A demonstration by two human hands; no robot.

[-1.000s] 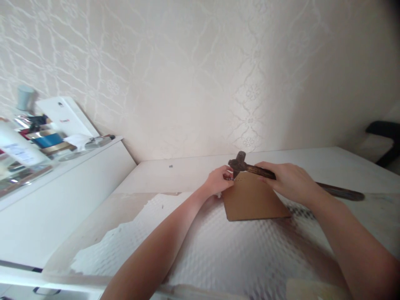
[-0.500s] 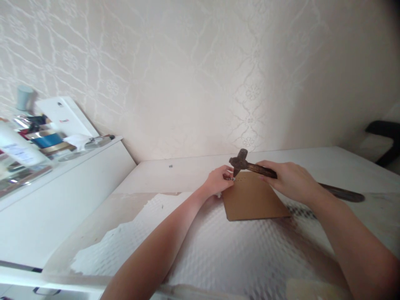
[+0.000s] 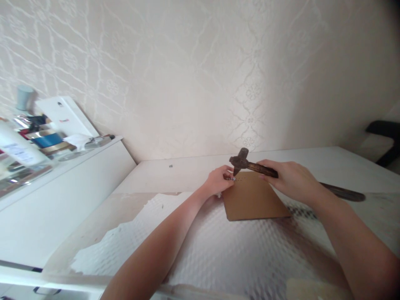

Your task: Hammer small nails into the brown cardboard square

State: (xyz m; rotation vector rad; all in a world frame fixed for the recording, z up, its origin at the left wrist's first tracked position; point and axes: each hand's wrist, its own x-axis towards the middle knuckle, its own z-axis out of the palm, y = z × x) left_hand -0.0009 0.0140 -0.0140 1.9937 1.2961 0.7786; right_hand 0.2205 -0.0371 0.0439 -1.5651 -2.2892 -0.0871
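Fingers [image 3: 227, 169] of L hand [image 3: 215, 181] curled in at far-L corner of brown board [image 3: 256, 202], apparently pinching a small pale bit [image 3: 233, 179] — too tiny to ID. R hand [image 3: 292, 179] is wrapped round the hammer [image 3: 242, 160] handle. Hammer head's just R of & above L fingertips, narrow end down — handle's long axis runs L to R, dipping slightly. L hand's nearer the head, R hand's on the handle. Board's btwn hands, on white textured sheet [image 3: 218, 254].
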